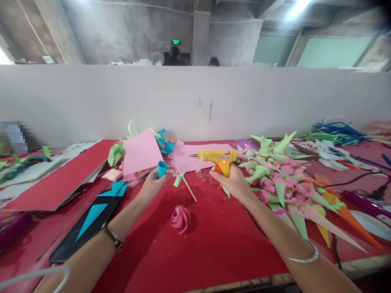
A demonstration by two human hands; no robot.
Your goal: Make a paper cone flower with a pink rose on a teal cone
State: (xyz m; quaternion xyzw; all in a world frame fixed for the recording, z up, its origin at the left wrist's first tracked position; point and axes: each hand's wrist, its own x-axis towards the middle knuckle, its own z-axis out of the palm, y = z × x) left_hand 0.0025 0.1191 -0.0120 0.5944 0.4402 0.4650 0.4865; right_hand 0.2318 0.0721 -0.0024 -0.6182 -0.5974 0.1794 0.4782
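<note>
My left hand is closed on a small rolled blue paper cone, its wide end up. A yellow glue gun is gripped in my right hand, nozzle pointing left toward the cone but apart from it, with an orange light glowing on its body. Between my hands a thin wooden stick lies on the red table. Nearer to me rests a pink curled paper flower. Flat blue paper pieces lie on a black board to the left.
Pink paper sheets lie behind my hands. At right is a heap of pink and green paper flowers. A red board lies at left, blue and green stems at far right. A white partition closes the back.
</note>
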